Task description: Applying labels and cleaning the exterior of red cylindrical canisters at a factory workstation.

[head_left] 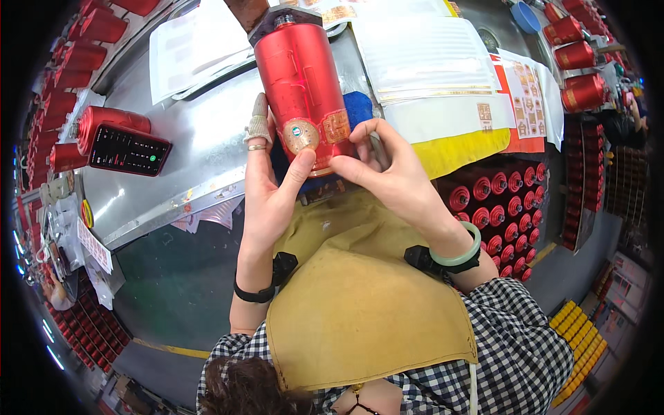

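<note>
A shiny red bottle [297, 76] lies tilted in front of me, its neck end away from me at a dark metal holder [283, 21]. Near its base it carries a round gold sticker [300, 136] and a square gold label [337, 126]. My left hand [271, 197] grips the bottle's left side, with its thumb by the round sticker. A pale cover wraps one of its fingertips. My right hand [398, 169] is curled at the right side of the base, thumb touching the bottle and forefinger bent at the square label's edge.
A phone [130, 150] leans on a red bottle [114, 124] on the metal table [187, 149]. Sheets of labels [429, 62] lie on the right over a yellow sheet [460, 153]. Racked red bottles [494, 207] stand below right. A blue bowl [526, 17] sits at the far right.
</note>
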The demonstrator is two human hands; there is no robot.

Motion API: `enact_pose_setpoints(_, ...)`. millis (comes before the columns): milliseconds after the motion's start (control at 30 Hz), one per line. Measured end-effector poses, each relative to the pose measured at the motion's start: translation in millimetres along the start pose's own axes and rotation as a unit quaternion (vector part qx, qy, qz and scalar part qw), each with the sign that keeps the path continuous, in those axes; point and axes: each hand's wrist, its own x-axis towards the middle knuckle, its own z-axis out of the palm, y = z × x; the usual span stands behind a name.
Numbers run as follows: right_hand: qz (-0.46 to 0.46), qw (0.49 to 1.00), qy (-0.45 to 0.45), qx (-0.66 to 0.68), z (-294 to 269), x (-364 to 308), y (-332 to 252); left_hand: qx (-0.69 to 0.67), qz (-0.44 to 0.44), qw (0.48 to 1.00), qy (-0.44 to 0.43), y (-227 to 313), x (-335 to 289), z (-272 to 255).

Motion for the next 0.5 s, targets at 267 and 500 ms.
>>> enact_pose_setpoints(267, -0.011, 0.999, -0.01, 0.051, -1, -14, -21, 0.007, -0.009, 1.0, 0.01, 0, 1, 0)
enact_pose_setpoints(500, -0.146, 0.977, 0.07, -0.142, -12, -25, -17, 0.042, 0.008, 0.999, 0.023, 2, 3, 6)
